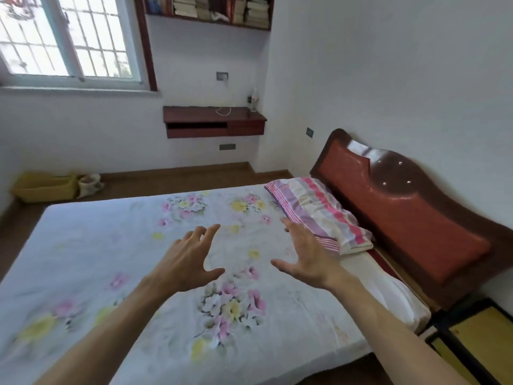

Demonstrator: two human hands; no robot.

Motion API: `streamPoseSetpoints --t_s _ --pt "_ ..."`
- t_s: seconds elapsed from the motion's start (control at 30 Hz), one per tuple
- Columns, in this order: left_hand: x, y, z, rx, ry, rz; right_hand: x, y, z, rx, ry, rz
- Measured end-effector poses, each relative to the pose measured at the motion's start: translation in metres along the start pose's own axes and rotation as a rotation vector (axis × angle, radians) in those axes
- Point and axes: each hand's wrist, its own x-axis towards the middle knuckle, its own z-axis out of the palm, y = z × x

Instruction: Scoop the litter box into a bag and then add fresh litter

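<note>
We are holding both hands out over the bed. Left hand (188, 262) fingers are spreading, loosely bent, gripping nothing. Right hand (305, 259) fingers are spreading too, also gripping nothing. Under the fingers the floral sheet (111, 245) is lying flat, slightly wrinkled.

Just past the right fingertips a striped pillow (319, 215) is lying against the red-brown headboard (402, 207), which is running along the wall right of the right fingers. Back behind the right wrist a black frame with yellow panels (477, 337) is standing by the bed corner.

Far beyond the fingertips the mattress edge is meeting a strip of wooden floor (180, 182) running along the back wall. More floor is showing left of the left fingers.

Far beyond and left of the left fingers a yellow tub (44, 187) is sitting on the floor by the wall, with a pale bag (90, 184) just beside it. We cannot tell if the tub is the litter box.

Above the fingertips a wall-hung desk (213, 120), window (66, 37) and bookshelf (211, 9) are showing.
</note>
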Motion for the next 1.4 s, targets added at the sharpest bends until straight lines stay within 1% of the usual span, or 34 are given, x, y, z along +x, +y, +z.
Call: streamPoseSetpoints --t_s 0.3,0.47,0.7,0.83,1.03,1.23,1.4 --pt "-0.129 -0.119 -0.053 0.047 0.031 -0.238 0.038 -0.156 0.060 0.011 -0.040 -0.227" --pt "-0.207 -0.167 -0.083 0.082 0.072 -0.386 0.054 -0.239 0.094 0.036 -0.086 -0.383" --pt "-0.318 -0.228 -0.117 0.127 0.138 -0.645 0.074 -0.367 0.142 0.083 -0.183 -0.616" --pt "-0.372 -0.251 -0.128 0.173 0.165 -0.804 0.084 -0.434 0.174 0.117 -0.243 -0.753" --pt "-0.444 -0.282 -0.141 0.172 0.217 -1.040 0.096 -0.528 0.226 0.170 -0.338 -0.971" --pt "-0.492 -0.307 -0.155 0.190 0.241 -1.252 0.113 -0.612 0.265 0.194 -0.418 -1.179" --pt "-0.527 -0.312 -0.159 0.187 0.284 -1.405 0.115 -0.674 0.292 0.194 -0.479 -1.337"
